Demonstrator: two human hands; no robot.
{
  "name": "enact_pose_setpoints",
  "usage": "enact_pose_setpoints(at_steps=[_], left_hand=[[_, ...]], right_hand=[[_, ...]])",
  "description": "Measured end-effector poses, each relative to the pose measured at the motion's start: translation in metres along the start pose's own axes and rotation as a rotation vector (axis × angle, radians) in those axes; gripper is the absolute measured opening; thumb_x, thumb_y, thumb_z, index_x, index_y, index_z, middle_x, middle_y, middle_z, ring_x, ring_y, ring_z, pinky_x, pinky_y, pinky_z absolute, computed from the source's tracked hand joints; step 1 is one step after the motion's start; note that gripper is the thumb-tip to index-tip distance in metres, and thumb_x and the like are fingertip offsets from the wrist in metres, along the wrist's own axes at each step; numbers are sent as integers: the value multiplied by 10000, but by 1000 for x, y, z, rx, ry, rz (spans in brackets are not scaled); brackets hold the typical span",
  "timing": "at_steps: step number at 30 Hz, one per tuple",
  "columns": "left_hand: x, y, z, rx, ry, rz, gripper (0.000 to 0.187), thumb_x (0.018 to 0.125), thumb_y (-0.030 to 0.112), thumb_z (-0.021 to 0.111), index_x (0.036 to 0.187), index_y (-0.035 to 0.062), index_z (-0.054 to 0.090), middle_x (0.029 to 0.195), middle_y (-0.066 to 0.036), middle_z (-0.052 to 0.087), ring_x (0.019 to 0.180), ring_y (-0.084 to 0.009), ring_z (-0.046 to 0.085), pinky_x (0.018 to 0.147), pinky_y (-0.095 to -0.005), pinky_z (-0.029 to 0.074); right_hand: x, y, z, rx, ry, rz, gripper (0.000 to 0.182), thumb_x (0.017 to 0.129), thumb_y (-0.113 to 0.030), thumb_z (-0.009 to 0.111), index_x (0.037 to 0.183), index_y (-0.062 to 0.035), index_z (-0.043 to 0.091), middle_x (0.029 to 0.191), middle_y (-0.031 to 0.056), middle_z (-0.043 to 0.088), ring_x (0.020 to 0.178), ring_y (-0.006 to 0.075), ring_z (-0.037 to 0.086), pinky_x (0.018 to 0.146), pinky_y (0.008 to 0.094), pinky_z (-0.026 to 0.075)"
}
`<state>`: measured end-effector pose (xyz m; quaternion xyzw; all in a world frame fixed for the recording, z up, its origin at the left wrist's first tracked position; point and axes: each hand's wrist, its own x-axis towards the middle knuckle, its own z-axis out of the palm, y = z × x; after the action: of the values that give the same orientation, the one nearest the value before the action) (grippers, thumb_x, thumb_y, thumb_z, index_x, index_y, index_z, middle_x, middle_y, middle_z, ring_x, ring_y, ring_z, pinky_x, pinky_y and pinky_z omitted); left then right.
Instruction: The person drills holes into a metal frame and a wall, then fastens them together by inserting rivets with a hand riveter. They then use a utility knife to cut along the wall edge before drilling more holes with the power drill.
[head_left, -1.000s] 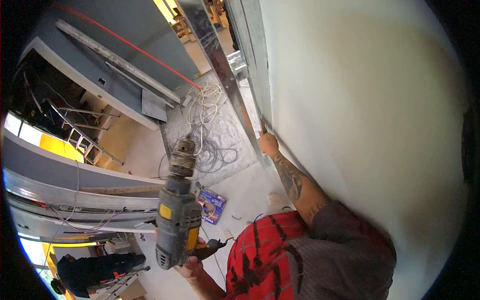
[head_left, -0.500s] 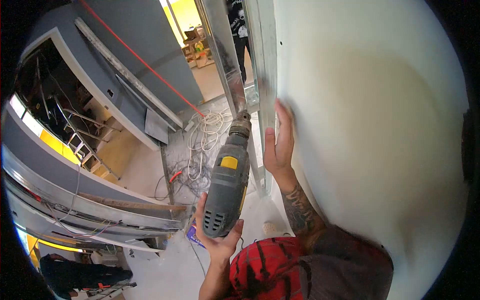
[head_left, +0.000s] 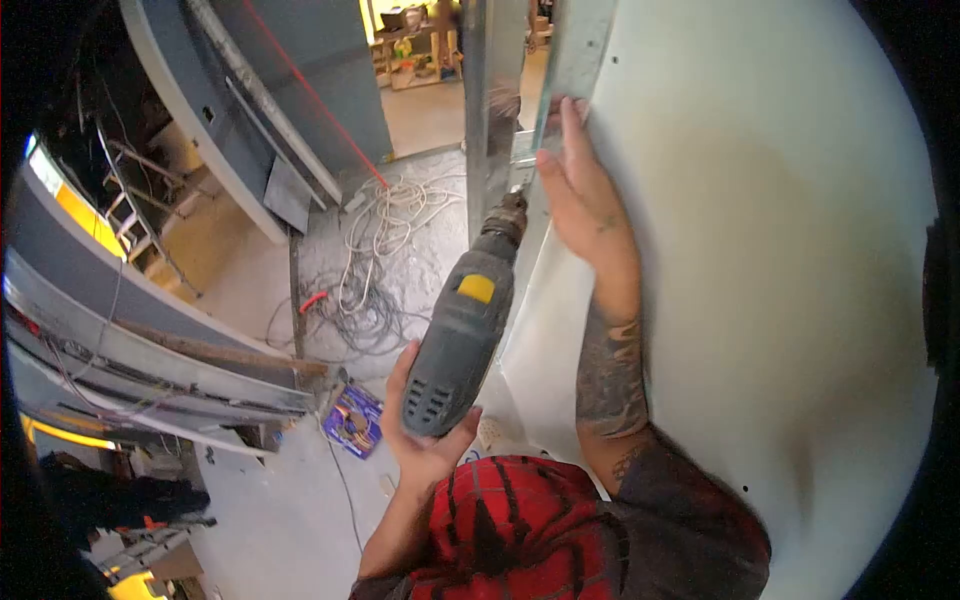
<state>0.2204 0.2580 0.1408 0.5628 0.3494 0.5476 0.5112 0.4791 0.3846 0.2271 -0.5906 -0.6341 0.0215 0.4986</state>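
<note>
My left hand (head_left: pixel 428 458) is wrapped round the rear of a grey power drill (head_left: pixel 458 335) with a yellow patch on its body. The drill's chuck (head_left: pixel 506 218) points up and away, its tip at the metal frame between two upright channels. My right hand (head_left: pixel 592 205) lies along the edge of a large pale wall panel (head_left: pixel 770 220), fingers stretched out, fingertips at the right metal stud (head_left: pixel 578 55). Left of it rises another shiny metal stud (head_left: pixel 495 110). The drill's handle is hidden beneath its body.
Coiled white cable (head_left: pixel 395 215) and dark cable (head_left: pixel 375 320) lie on the floor ahead. A purple box (head_left: pixel 353 420) sits lower left. A stepladder (head_left: pixel 140 220) stands beyond the opening at left. A person in dark clothes (head_left: pixel 120 495) is at lower left.
My right hand has slid up along the panel edge and stud. The drill has shifted slightly up and right in view, still in my left hand. The view has turned, showing more of the purple box.
</note>
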Motion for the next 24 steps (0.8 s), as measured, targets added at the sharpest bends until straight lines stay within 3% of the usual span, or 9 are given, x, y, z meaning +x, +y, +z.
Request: enact_pose_setpoints(at_steps=[2, 4, 5, 7, 8, 10, 13, 19, 24], left_hand=[[2, -1, 4, -79, 22, -22, 883, 662, -58, 740, 1442, -55, 326, 1239, -161, 582, 1123, -214, 594, 963, -332, 463], [-3, -9, 1, -168, 4, -58, 887, 659, -83, 735, 1446, -50, 327, 1233, -160, 585, 1105, -206, 604, 963, -323, 465], [-7, -13, -2, -182, -8, -63, 887, 659, -83, 735, 1446, -50, 327, 1233, -160, 585, 1105, -206, 604, 963, -323, 465], [-16, -17, -12, -192, -31, -78, 877, 666, -94, 732, 1446, -48, 334, 1230, -160, 586, 1100, -203, 607, 957, -325, 473], [-19, -17, -13, -241, -36, -87, 865, 673, -97, 732, 1444, -48, 342, 1227, -153, 589, 1086, -203, 613, 947, -322, 482], [-23, -23, -22, -269, -56, -76, 858, 673, -96, 731, 1440, -45, 353, 1225, -151, 590, 1082, -202, 613, 941, -321, 484], [-24, -25, -35, -272, -79, -30, 846, 672, -95, 729, 1436, -29, 373, 1222, -146, 590, 1077, -199, 612, 936, -319, 484], [3, -19, -37, -243, -124, 43, 830, 677, -76, 730, 1434, 12, 402, 1208, -137, 600, 1064, -183, 611, 925, -309, 479], [28, -19, -18, -274, -153, 88, 816, 682, -53, 734, 1429, 20, 413, 1152, -123, 636, 1014, -168, 631, 898, -300, 487]], right_hand=[[14, -17, -15, -77, -3, -9, 644, 980, -215, 520, 1498, 36, 231, 1541, 223, 303, 1354, 297, 402, 1104, 370, 332], [24, -51, -35, -55, -49, 285, 561, 890, -166, 618, 1416, -77, 446, 1454, 261, 407, 1310, 430, 430, 1098, 420, 340], [30, -53, -41, -72, -43, 290, 561, 890, -166, 618, 1416, -77, 446, 1454, 261, 407, 1310, 430, 430, 1098, 420, 340], [45, -56, -50, -356, 83, 21, 509, 818, -156, 696, 1314, -154, 580, 1428, 183, 456, 1284, 364, 464, 1034, 439, 396], [45, -60, -53, -381, 90, 26, 509, 818, -156, 696, 1314, -154, 580, 1428, 183, 456, 1284, 364, 464, 1034, 439, 396], [44, -73, -56, -999, 110, -376, 533, 753, -176, 763, 1265, -173, 613, 1450, 138, 429, 1381, 301, 359, 1076, 453, 364], [50, -71, -56, -1323, -17, -614, 543, 722, -208, 795, 1236, -201, 620, 1476, 95, 397, 1443, 259, 249, 1125, 523, 287], [76, -68, -57, -1548, -220, -656, 538, 703, -283, 802, 1196, -187, 611, 1447, 74, 424, 1444, 222, 252, 1132, 647, 169], [88, -62, -55, -1603, -208, -640, 528, 708, -298, 800, 1187, -217, 592, 1340, 20, 477, 1381, 203, 318, 1092, 697, 177]])
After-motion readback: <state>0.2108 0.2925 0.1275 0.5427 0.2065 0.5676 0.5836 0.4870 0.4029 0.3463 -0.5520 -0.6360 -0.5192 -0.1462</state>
